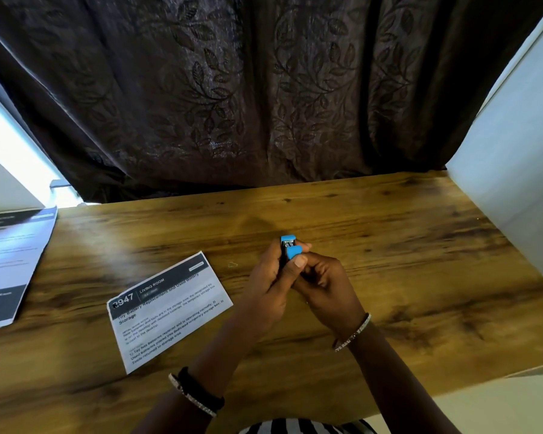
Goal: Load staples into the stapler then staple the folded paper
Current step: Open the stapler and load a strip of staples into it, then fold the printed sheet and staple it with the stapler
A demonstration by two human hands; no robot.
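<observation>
A small blue stapler is held upright above the middle of the wooden table, its metal channel showing between its blue top and base. My left hand wraps around its body from the left. My right hand grips it from the right, thumb pressed near the blue tip. The folded paper, printed with dark header and text, lies flat on the table left of my hands, untouched. No loose staples can be made out.
Another printed sheet lies at the table's left edge. A dark leaf-patterned curtain hangs behind the table. A white panel stands along the right side. The table's near edge runs under my forearms.
</observation>
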